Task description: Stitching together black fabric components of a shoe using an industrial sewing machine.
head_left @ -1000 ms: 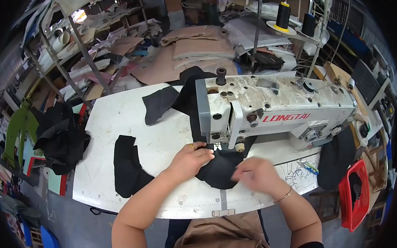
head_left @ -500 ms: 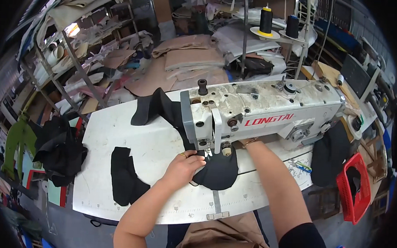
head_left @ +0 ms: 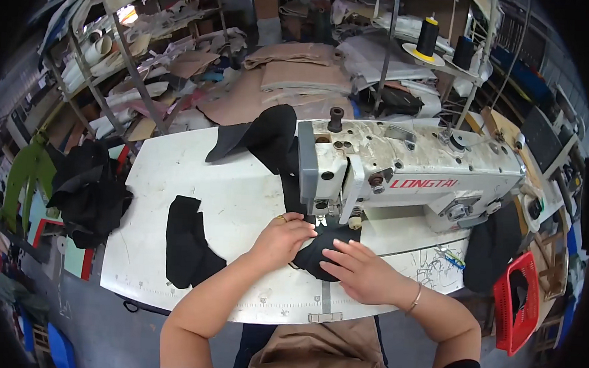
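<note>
A white sewing machine [head_left: 413, 179] stands on the worktable, with a black fabric piece [head_left: 316, 256] under its presser foot [head_left: 321, 220]. Just left of the foot, my left hand [head_left: 282, 241] grips the near edge of that fabric, fingers bent close together and a ring on one. My right hand [head_left: 363, 272] rests over the right part of the same piece, fingers spread and flat. More black fabric [head_left: 263, 140] trails behind the machine head and rises in a fold. Another cut black piece [head_left: 190, 245] lies flat to the left of my left forearm.
Thread snips [head_left: 450, 258] lie right of my right hand. Beyond the table's right end is a red basket [head_left: 518, 302]. A dark fabric heap [head_left: 90, 191] sits off the left edge. Thread cones [head_left: 427, 38] stand behind the machine, near stacked brown sheets [head_left: 306, 76].
My right hand has come out from under the machine arm, toward me, onto the fabric's right part. My left hand stays by the presser foot. The view has shifted slightly.
</note>
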### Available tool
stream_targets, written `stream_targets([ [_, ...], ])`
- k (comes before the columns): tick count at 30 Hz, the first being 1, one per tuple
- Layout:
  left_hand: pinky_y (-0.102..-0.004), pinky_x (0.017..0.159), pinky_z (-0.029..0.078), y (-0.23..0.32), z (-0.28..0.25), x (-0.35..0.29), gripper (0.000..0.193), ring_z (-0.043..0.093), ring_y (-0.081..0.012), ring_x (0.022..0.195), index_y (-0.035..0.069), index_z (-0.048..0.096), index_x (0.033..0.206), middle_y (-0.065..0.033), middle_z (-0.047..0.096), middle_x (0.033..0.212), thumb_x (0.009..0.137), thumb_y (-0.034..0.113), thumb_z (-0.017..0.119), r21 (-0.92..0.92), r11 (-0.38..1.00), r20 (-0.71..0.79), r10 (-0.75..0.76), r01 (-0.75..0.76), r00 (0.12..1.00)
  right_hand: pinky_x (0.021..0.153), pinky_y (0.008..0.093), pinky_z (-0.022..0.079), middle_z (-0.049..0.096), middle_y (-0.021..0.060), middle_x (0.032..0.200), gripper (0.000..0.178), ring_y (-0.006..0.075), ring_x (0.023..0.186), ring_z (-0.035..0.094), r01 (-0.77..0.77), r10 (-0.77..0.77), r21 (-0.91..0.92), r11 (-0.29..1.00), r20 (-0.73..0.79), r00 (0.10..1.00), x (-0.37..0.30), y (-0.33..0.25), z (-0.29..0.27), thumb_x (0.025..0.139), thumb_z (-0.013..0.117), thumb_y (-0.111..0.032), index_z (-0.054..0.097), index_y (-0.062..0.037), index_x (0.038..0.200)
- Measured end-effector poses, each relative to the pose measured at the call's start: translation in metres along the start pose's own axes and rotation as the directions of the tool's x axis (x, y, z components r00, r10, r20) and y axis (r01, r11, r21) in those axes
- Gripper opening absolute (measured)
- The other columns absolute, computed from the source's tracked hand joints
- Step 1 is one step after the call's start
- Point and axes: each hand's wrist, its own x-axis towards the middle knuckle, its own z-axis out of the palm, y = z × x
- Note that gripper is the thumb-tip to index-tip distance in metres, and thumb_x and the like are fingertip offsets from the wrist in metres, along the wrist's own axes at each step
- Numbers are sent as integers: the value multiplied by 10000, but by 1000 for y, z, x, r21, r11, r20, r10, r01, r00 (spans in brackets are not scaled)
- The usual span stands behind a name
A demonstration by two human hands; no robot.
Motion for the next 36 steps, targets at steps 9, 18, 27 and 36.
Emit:
stream_targets([
  [9, -338, 874, 493, 6, 4, -4, 259, 599, -273, 1034, 133, 694, 947, -12, 666, 1042, 718, 14, 670, 158, 983, -7, 93, -90, 996, 625, 308, 416, 492, 33, 723, 79, 190, 732, 524, -41, 68, -310, 950, 76, 995, 11, -11, 34, 696, 602, -129, 556, -98, 752],
  [18, -355, 859, 502, -1, 7, 0, 238, 604, -291, 1006, 116, 691, 941, -16, 668, 1002, 721, 28, 673, 69, 996, -25, 64, -62, 998, 679, 319, 421, 505, 31, 746, 111, 194, 759, 527, -143, 138, -245, 959, -36, 990, 13, -7, 44, 705, 621, -155, 533, -111, 756],
  [27, -363, 863, 506, 1, 7, 2, 264, 606, -299, 998, 118, 693, 956, -24, 670, 1003, 708, 30, 678, 107, 991, -31, 82, -78, 996, 755, 359, 427, 523, 55, 799, 119, 232, 851, 546, -165, 154, -278, 946, -64, 986, 12, -6, 45, 731, 613, -154, 544, -100, 811],
  [36, -346, 863, 503, -4, 4, 5, 246, 601, -281, 1019, 114, 691, 941, -12, 671, 1012, 708, 37, 679, 157, 981, -22, 114, -110, 993, 810, 375, 453, 576, 81, 873, 148, 259, 937, 590, -249, 247, -250, 935, -40, 968, 17, -10, 46, 723, 597, -119, 561, -76, 860],
])
